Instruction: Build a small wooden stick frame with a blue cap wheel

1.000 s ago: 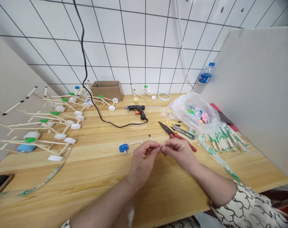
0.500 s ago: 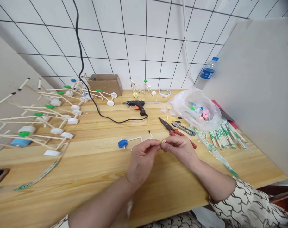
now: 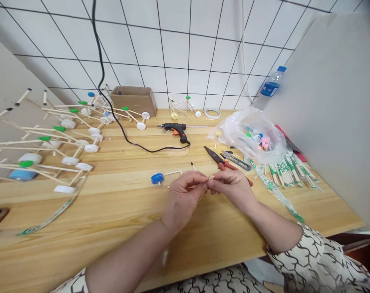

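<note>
My left hand [image 3: 185, 195] and my right hand [image 3: 232, 188] meet above the wooden table [image 3: 118, 211], fingertips pinched together on a short wooden stick piece [image 3: 210, 178]. Only its pale end shows between the fingers. Just left of my hands lies a blue bottle cap [image 3: 157, 178] glued to a thin stick [image 3: 173, 173]. Red-handled pliers [image 3: 221, 161] and small snips [image 3: 236, 160] lie just beyond my right hand.
A black glue gun [image 3: 177, 130] with its cord lies mid-table. Several stick-and-cap models [image 3: 69, 142] crowd the left side. A plastic bag of coloured caps [image 3: 253, 140], wrapped chopsticks [image 3: 287, 171], a cardboard box [image 3: 133, 101] and a water bottle [image 3: 268, 89] stand right and back.
Both hands stay pinched on the stick piece and keep their place on the table; the view has tilted slightly, shifting everything a little up in the picture.
</note>
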`<state>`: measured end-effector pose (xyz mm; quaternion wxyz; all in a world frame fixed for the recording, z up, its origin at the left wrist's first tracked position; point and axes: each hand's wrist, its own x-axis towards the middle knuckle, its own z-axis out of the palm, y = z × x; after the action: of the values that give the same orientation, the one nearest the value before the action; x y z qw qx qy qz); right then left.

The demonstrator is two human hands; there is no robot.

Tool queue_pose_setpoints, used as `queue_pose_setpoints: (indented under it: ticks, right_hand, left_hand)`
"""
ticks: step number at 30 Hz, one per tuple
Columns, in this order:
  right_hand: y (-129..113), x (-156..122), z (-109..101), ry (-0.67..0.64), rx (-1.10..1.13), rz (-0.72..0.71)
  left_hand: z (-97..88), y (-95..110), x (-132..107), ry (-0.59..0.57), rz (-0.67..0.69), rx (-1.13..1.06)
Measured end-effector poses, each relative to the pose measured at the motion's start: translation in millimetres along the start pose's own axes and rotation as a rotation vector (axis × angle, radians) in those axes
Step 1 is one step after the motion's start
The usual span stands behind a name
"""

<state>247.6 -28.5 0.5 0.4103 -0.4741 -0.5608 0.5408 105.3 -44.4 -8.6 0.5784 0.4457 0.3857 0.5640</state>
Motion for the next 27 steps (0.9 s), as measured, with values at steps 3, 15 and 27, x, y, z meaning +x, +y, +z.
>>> queue_pose_setpoints:
  ticks: [3,15,27]
  right_hand:
    - [-2,0,1,-0.017,0.013,0.013]
    - [-2,0,-4,-0.04,-0.209,-0.09]
    - [-2,-1,-3,-0.056,-0.511,-0.296]
  left_hand:
    - [-0.2,2,1,-0.014,-0.087,-0.014]
    - [-7.9,6,9,-0.13,-0.148,0.128]
    - [-9.6,12,7,-0.095,0.043,0.37]
